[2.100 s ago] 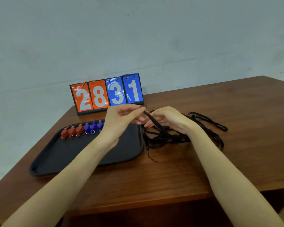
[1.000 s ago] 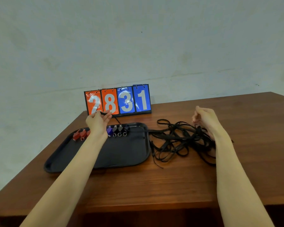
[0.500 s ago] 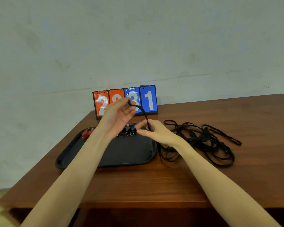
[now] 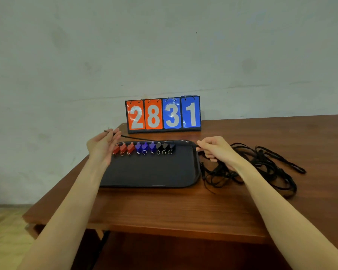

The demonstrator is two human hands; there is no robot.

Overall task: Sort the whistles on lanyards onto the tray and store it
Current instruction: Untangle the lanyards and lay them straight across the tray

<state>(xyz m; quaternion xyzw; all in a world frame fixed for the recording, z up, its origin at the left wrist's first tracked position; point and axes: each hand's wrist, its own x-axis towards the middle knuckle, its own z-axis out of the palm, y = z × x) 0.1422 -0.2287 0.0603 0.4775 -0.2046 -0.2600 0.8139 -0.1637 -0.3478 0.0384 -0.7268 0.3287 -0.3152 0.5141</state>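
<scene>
A person's left hand and right hand each pinch an end of one black lanyard, stretched taut above the far edge of a dark tray. Nine whistles, red, blue and black, line the tray's far side. Loose lanyards lie tangled at right on the table; a scoreboard reading 2831 stands behind.

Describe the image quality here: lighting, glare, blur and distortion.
Head view: soft, even light with faint shadows; pale glare streaks on the scoreboard cards; wide-angle bowing along the table edges and wall line; slight softness on the left hand and the whistles, so their detail is unclear.
</scene>
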